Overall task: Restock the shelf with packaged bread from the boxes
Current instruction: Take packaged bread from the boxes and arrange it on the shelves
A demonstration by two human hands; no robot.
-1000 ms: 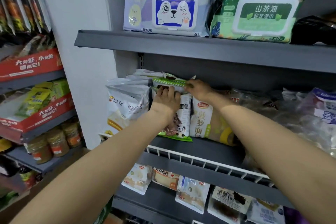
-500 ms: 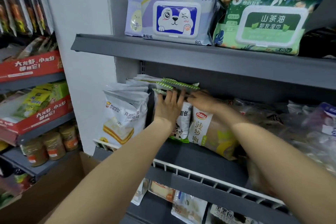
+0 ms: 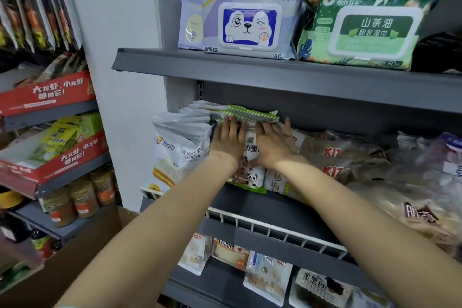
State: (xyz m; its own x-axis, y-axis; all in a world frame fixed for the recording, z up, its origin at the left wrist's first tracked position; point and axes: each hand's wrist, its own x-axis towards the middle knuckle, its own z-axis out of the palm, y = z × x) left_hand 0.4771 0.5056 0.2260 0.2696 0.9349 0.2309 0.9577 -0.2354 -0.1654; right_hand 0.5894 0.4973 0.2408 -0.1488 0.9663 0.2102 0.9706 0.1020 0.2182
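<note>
Bread packs: a row of upright sealed packs with green-and-white striped top seams point(image 3: 250, 114) stands on the grey middle shelf point(image 3: 250, 205); the front one shows a panda and a brown loaf below the wrists point(image 3: 250, 176).
Look of the packs: white film, green bottom edge, dark printed characters partly hidden by the hands.
Place on the shelf: well back from the white wire rail point(image 3: 262, 226) at the shelf's front edge, between a white toast bag point(image 3: 180, 155) on the left and a white-and-yellow bread pack point(image 3: 277, 181) on the right.
Left hand point(image 3: 228, 141): flat against the front pack's face, fingers straight and close together, tips touching the lowest striped seam.
Right hand point(image 3: 273, 144): flat as well, fingers fanned out, palm on the same pack and on the one beside it; the fingertips reach just under the striped seams.
Grip: neither hand pinches or closes round anything; both simply press on the film.
Hands to each other: side by side, nearly touching at the thumbs.
Further right: clear bags marked in red letters point(image 3: 332, 152) lie piled on the same shelf.
Above: packs of wet wipes, one with a cartoon dog point(image 3: 250, 24) and a green one point(image 3: 362, 32), sit on the upper shelf.
Below: more small bread packs point(image 3: 267, 277) lean on the lower shelf.
</note>
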